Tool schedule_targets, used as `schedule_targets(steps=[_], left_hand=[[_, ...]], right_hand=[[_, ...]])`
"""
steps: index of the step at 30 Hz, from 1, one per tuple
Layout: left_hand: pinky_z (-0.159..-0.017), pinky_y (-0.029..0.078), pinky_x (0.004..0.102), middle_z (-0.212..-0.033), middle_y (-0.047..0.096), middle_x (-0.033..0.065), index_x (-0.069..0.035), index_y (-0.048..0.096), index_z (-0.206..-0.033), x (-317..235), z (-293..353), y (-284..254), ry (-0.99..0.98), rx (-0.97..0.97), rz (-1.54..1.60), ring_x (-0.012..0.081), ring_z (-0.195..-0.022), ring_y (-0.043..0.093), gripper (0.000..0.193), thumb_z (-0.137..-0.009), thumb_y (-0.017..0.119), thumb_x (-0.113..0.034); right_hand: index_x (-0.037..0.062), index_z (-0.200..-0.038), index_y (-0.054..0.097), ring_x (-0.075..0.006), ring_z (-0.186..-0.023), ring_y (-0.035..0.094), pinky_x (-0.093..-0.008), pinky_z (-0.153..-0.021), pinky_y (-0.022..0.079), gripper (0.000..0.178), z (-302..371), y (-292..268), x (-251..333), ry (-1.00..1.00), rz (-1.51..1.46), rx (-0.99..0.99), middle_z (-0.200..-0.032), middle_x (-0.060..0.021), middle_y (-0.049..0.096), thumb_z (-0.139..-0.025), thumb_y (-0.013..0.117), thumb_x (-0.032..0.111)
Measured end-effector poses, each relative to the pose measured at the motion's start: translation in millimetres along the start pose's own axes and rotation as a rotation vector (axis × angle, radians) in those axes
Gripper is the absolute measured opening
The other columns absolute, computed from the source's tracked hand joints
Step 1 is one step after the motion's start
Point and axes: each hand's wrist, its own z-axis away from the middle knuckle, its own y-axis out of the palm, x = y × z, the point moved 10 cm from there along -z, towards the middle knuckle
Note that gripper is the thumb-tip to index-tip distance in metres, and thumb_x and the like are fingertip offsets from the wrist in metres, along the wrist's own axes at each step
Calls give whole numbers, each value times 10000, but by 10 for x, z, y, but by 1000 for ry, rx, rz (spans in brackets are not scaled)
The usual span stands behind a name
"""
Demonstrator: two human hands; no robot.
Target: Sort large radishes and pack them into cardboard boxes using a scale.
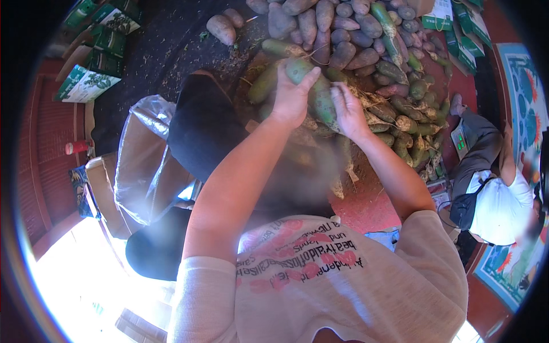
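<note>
A large green radish (321, 98) lies slanted between my two hands above a heap of similar roots. My left hand (293, 97) is closed round its upper left side, thumb across the top. Along its right side, the fingers of my right hand (350, 112) are pressed together against the skin. Below and to the right, several green radishes (420, 128) with pale, dirt-covered root ends are piled up. Another green radish (264, 83) rests just left of my left hand.
Brownish-purple tubers (343, 34) are heaped at the far side. A plastic-lined carton (146, 160) stands at the left, green-and-white boxes (94, 71) beyond it. A person in a white shirt (500, 200) sits at the right by a scale with a lit display (459, 142).
</note>
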Motion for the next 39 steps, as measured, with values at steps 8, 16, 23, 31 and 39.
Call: schedule_targets(steps=[8, 16, 23, 31, 39], left_hand=[[-967, 484, 354, -1194, 562, 94, -44, 383, -1389, -318, 212, 309, 66, 135, 29, 196, -1114, 565, 666, -859, 775, -138], [-892, 460, 459, -1155, 591, 36, -77, 575, -1189, -132, 22, -479, -176, -424, 142, 217, -1096, 534, 332, -909, 680, -222], [-967, 496, 480, -1205, 626, 135, -38, 577, -1241, 19, -260, -387, -297, -130, 205, 292, -1076, 609, 325, -1043, 524, -290], [-1156, 349, 476, -1460, 452, 147, -49, 332, -1483, -196, 151, 281, -330, 233, 469, 287, -1353, 442, 630, -1028, 494, -454], [-976, 533, 386, -1271, 586, 130, 32, 372, -1415, -860, 165, 126, 228, 77, 83, 218, -1131, 609, 788, -772, 827, 12]], right_hand=[[66, -1488, 410, -323, -1362, 443, -401, -1138, 344, 632, -22, -628, -1224, 375, 315, 3, -1450, -221, 479, -965, 640, 335], [29, -1522, 300, -272, -1306, 495, -380, -1110, 378, 861, 122, 295, 355, 21, 145, 377, -1417, -172, 508, -848, 782, 262], [39, -1511, 305, -292, -995, 621, -400, -728, 543, 818, 478, 430, 10, 466, -1057, 810, -1244, -188, 563, -889, 682, 412], [-4, -1326, 508, -217, -500, 508, -279, -340, 311, 815, 331, 384, 568, 499, -1466, 768, -868, -185, 573, -919, 424, 697], [14, -1445, 364, -330, -994, 675, -428, -847, 557, 699, -192, 112, 447, 315, -896, 439, -1147, -199, 642, -912, 666, 350]])
